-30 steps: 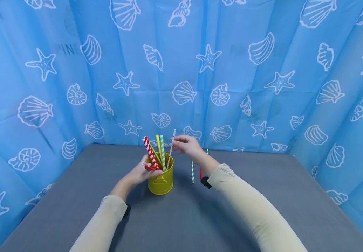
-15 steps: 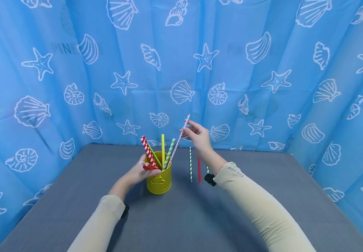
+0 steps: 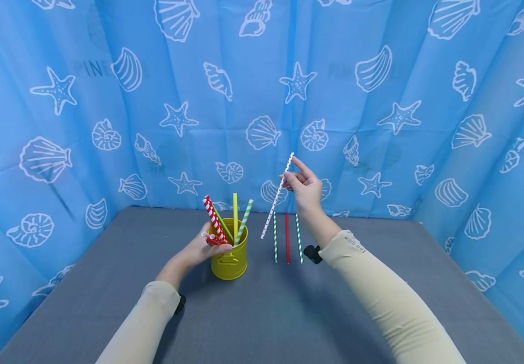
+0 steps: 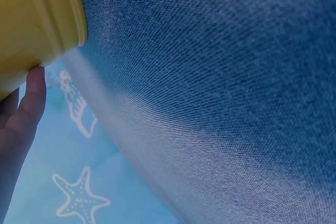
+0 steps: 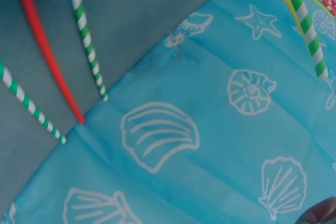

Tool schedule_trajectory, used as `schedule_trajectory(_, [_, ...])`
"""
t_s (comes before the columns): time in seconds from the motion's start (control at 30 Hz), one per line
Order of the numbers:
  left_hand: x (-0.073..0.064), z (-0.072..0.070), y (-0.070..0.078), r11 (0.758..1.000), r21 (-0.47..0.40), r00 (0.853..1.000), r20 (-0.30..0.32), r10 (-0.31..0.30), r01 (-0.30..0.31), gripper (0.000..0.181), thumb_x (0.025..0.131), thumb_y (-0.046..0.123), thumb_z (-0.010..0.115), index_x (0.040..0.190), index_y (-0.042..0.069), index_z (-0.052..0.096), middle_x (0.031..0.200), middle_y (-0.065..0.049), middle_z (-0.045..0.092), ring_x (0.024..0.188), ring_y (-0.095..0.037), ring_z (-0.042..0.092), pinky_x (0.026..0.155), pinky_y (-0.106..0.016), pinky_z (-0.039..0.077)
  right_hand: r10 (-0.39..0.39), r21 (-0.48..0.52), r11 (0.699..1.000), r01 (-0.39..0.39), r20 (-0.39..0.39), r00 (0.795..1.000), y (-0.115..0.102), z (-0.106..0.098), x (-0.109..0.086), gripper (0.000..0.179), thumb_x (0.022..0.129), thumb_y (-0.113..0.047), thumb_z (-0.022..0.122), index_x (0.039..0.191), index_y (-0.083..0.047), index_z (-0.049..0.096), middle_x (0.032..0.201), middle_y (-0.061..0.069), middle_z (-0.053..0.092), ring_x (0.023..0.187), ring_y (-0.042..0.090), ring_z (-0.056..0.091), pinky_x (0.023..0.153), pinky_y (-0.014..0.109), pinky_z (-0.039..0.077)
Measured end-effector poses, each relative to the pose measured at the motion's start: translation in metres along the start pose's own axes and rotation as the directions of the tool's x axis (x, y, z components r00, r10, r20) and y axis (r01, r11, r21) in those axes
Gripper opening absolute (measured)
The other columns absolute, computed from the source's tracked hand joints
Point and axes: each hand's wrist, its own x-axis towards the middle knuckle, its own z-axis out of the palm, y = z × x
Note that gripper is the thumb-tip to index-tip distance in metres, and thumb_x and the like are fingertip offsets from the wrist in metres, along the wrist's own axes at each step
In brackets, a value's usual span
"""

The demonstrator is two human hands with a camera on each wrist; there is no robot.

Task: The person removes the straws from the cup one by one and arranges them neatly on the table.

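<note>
In the head view a white straw with small dark dots (image 3: 276,199) hangs tilted in the air, pinched near its upper part by my right hand (image 3: 308,194). My left hand (image 3: 202,247) grips the yellow metal bucket (image 3: 230,267) around its left side, thumb across the front. Out of the bucket lean red-and-white straws (image 3: 214,217), a yellow straw (image 3: 235,207), a green-and-white striped straw (image 3: 244,221) and a thin lime-green straw. The left wrist view shows the bucket's wall (image 4: 37,19) with fingers (image 4: 32,95) against it.
Right of the bucket, a red straw (image 3: 287,240) lies on the grey tabletop between two green-and-white striped straws, one left (image 3: 275,242) and one right (image 3: 299,240), roughly parallel. A blue curtain with shell drawings (image 3: 262,101) hangs behind the table.
My right hand has drawn the dotted straw up out of the bucket and carried it right. The yellow and green-striped straws have shifted inside the bucket. My left hand stays on it.
</note>
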Motion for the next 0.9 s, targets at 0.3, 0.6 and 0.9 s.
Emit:
schedule_trajectory(0.3, [0.001,-0.001,-0.002,1.000,-0.001,1.000,0.011,0.018,-0.018,0.086,0.088,0.031,0.072,0.147,0.007,0.015,0.137,-0.020,0.039,0.123,-0.035,0.041,0.104,-0.055,0.035,0.066,-0.164,0.985,-0.057,0.046,0.997,-0.003,-0.024,0.000,0.035,0.096,-0.001,0.059,0.129,0.006,0.057,0.080,-0.010,0.067,0.070,0.006,0.060,0.065,0.024,0.053])
schedule_trajectory(0.6, [0.000,0.001,-0.003,0.999,-0.012,0.999,0.020,0.033,-0.033,0.083,0.088,0.027,0.072,0.146,0.007,0.016,0.138,-0.020,0.038,0.124,-0.036,0.041,0.105,-0.056,0.034,0.159,-0.443,0.894,-0.073,0.160,0.974,0.002,-0.053,-0.003,0.049,0.093,-0.002,0.063,0.140,-0.002,0.050,0.102,0.008,0.055,0.086,0.011,0.054,0.071,0.020,0.048])
schedule_trajectory(0.9, [0.000,-0.001,-0.002,0.998,-0.028,0.999,0.019,0.049,-0.048,0.082,0.088,0.025,0.072,0.145,0.006,0.016,0.136,-0.020,0.039,0.122,-0.035,0.043,0.104,-0.054,0.036,0.196,-0.594,0.805,-0.006,0.257,0.946,0.009,-0.080,-0.004,0.052,0.091,-0.006,0.067,0.140,-0.003,0.050,0.114,0.021,0.059,0.097,0.022,0.056,0.078,0.025,0.050])
